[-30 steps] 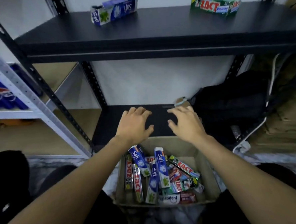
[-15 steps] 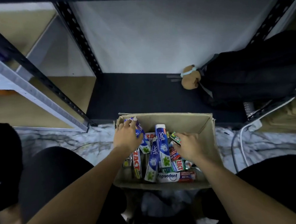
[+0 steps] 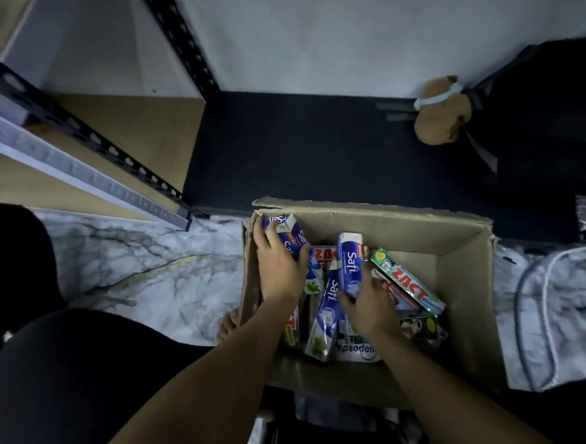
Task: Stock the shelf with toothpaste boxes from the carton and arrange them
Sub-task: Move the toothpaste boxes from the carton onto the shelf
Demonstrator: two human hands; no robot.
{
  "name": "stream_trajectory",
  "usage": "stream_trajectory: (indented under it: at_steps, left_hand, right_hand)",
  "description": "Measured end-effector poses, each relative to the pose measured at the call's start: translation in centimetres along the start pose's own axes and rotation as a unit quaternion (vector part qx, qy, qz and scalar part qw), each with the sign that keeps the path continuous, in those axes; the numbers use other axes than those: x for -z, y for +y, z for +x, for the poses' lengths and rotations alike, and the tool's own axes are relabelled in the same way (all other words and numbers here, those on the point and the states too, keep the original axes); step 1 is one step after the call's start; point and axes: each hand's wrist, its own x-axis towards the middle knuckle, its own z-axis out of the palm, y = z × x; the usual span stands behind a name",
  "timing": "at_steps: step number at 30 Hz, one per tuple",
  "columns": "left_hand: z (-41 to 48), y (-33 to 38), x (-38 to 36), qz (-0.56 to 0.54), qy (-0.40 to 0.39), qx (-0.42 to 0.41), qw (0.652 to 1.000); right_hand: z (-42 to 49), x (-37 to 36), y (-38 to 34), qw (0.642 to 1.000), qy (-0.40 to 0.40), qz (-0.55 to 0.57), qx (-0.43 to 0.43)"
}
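Observation:
An open cardboard carton (image 3: 460, 280) sits on the floor in front of the black bottom shelf (image 3: 297, 153). Inside lie several toothpaste boxes: blue Safi, green Zact (image 3: 408, 283), a white Pepsodent (image 3: 356, 351). My left hand (image 3: 280, 267) is closed around a blue Safi box (image 3: 294, 233) at the carton's far left corner. My right hand (image 3: 368, 303) grips another blue Safi box (image 3: 350, 263) standing on end in the middle of the carton. A third Safi box (image 3: 325, 319) leans between my hands.
A brown plush toy (image 3: 439, 113) and a black bag (image 3: 535, 111) sit on the right of the bottom shelf. A grey rack upright (image 3: 75, 170) runs at the left. Cables (image 3: 537, 310) lie on the marble floor at right. My knees flank the carton.
My view tilted down from the upper shelf to the carton. Both hands dropped from above the carton into it and each closed on a blue Safi box.

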Motion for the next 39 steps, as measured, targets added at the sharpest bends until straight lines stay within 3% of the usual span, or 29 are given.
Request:
stream_trajectory:
  at_steps: [11, 22, 39]
  left_hand:
    - [0.4, 0.5, -0.9, -0.020, 0.030, 0.035, 0.999]
    - [-2.5, 1.4, 2.5, -0.002, -0.012, -0.063, 0.998]
    - [-7.1, 10.2, 14.4, -0.043, 0.017, -0.251, 0.967]
  right_hand:
    - [-0.3, -1.0, 2.2, 0.999, -0.011, 0.015, -0.030]
    - [-3.0, 2.9, 3.7, 0.997, -0.040, -0.059, 0.021]
    - [-11.1, 16.0, -1.6, 0.977, 0.114, 0.112, 0.141]
